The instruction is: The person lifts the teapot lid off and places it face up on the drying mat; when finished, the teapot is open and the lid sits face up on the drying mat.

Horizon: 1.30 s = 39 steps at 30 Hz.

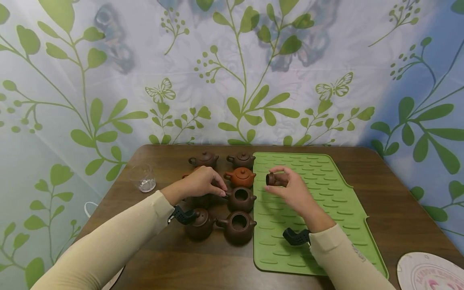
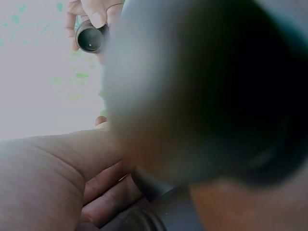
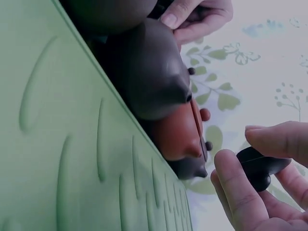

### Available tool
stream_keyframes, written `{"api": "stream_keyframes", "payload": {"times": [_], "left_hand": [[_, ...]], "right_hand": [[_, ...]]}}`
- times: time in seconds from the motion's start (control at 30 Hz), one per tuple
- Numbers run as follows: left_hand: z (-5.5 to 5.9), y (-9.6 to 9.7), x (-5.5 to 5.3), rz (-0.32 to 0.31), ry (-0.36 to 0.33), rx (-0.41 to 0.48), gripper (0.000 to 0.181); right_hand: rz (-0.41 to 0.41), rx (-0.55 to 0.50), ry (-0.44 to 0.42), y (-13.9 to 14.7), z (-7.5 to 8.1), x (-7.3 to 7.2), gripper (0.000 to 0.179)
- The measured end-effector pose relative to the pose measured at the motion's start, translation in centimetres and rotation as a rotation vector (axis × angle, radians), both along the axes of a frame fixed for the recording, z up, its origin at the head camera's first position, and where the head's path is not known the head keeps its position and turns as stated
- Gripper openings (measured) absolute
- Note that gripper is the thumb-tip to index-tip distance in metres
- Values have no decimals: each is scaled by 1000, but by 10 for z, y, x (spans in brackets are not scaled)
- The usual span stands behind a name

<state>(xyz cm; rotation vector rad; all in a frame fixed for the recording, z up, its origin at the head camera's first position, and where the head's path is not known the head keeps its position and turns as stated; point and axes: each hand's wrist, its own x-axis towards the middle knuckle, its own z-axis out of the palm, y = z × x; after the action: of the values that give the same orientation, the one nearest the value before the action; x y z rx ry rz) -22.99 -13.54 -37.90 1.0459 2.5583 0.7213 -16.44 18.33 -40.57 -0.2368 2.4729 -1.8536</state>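
My left hand [image 1: 206, 183] pinches the handle of a dark brown teapot [image 1: 235, 204] whose top is uncovered. That teapot stands in the right-hand column of pots, beside the green mat. Over the mat, my right hand [image 1: 295, 192] holds a small dark brown teapot lid [image 1: 270, 179] between thumb and fingers. The lid is turned on its side; its hollow underside shows in the left wrist view, and its knob [image 3: 260, 182] in the right wrist view. Nearer me stands another uncovered brown teapot [image 1: 232, 233]. An orange-red teapot [image 1: 241, 175] with its lid on stands just behind the gripped one.
Two lidded brown teapots [image 1: 205, 158] stand at the back, and a lidded one [image 1: 199, 229] at front left. My left hand and wrist partly cover others. A clear glass [image 1: 145, 183] stands at left, a round pale printed item [image 1: 431, 272] lies front right. The green mat [image 1: 337, 241] covers the right side.
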Motion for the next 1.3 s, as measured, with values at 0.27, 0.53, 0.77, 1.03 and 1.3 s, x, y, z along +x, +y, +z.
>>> {"api": "stream_keyframes", "payload": {"times": [0.27,0.53,0.77,1.03,1.3], "left_hand": [[0,0,0,-3,5,-2,7],[0,0,-1,-7,3,-1,7],[0,-1,-1,-8,4,3,7],[1,-3,0,-12,4,13,7],[0,-1,-1,-2,-6,10,7]], "right_hand": [[-64,24,-34,23,-3,0,55],[-140,23,-63,50,3,0,62],[-226,57,-98,68,8,1,68],[-282,216,-119,86,11,2,66],[-315,294,-181,99,9,2,69]]}}
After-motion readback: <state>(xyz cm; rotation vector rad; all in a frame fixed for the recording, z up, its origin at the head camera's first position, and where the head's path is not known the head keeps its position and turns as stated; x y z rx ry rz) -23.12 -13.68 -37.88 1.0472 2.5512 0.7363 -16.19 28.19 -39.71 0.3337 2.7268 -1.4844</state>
